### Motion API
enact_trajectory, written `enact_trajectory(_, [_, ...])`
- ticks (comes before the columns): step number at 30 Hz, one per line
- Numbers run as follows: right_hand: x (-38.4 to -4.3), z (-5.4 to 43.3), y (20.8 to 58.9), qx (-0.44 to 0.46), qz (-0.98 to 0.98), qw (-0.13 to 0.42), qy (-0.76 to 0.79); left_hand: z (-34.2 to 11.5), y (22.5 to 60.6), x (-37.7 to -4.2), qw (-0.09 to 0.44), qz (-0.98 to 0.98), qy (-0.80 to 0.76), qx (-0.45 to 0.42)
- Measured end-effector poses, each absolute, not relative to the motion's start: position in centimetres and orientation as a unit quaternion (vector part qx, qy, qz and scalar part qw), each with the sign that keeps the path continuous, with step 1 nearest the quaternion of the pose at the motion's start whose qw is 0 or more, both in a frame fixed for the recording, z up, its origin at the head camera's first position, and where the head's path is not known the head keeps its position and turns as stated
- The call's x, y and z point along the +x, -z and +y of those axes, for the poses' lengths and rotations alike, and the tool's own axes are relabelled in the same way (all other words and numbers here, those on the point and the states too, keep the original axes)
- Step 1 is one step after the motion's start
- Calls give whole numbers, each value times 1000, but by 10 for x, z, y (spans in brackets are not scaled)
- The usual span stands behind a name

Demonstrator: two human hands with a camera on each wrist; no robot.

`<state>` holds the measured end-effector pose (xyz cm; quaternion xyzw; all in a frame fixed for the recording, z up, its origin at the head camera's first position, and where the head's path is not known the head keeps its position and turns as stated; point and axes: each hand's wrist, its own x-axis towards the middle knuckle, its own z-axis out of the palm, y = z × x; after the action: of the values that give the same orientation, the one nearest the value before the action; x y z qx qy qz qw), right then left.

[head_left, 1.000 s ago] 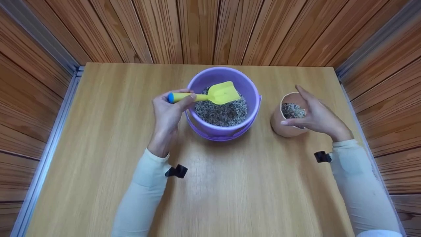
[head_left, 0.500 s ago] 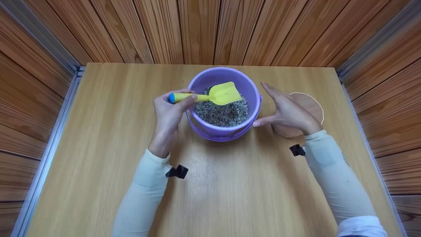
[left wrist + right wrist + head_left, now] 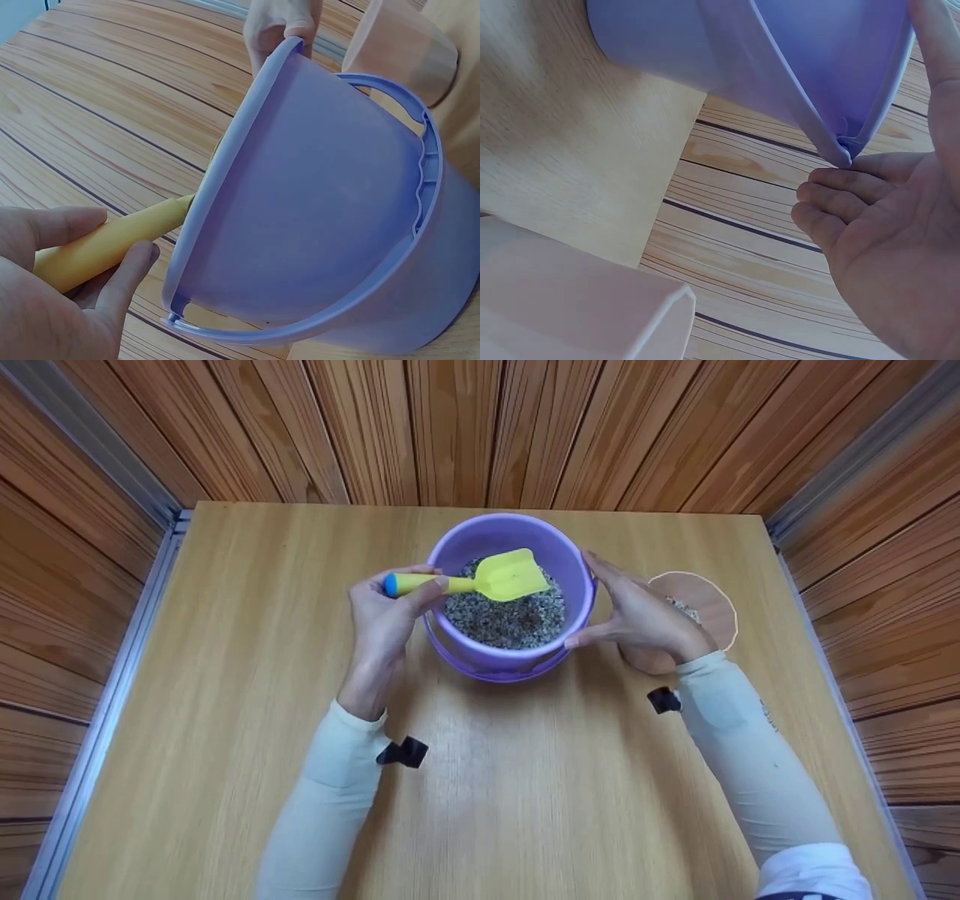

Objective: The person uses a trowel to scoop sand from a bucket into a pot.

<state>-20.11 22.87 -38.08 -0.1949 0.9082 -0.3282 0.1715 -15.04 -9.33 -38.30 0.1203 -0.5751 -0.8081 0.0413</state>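
Note:
In the head view my left hand (image 3: 382,611) pinches the handle of a yellow toy shovel (image 3: 514,575) with a blue end cap. Its blade hangs over a purple bucket (image 3: 502,660), level with the rim and above grey gravel (image 3: 491,619). The left wrist view shows thumb and fingers round the yellow handle (image 3: 112,247). My right hand (image 3: 645,615) is at the bucket's right side, thumb and fingers spread along the rim. From the right wrist view, its fingertips (image 3: 825,176) lie right by the rim and the handle joint, with the palm facing the bucket.
A pinkish-brown pot (image 3: 709,604) with gravel in it stands right of the bucket, partly hidden behind my right hand. The bucket's handle (image 3: 427,172) hangs down on its near side. Wood-plank walls (image 3: 450,435) rise behind and beside the wooden table (image 3: 510,780).
My right hand has left the pot and moved left to the bucket's rim. The left hand and the shovel have stayed almost still over the bucket.

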Motion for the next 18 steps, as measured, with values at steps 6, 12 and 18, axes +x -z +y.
enact_trajectory(6, [-201, 229, 381, -196, 903, 175, 339, -93, 384, -152, 49, -591, 796, 122])
enact_trajectory(12, [-201, 228, 382, -211, 906, 159, 331, -95, 383, -153, 65, -637, 759, 119])
enact_trajectory(18, [-201, 228, 381, -194, 909, 169, 327, -93, 379, -154, 54, -689, 711, 127])
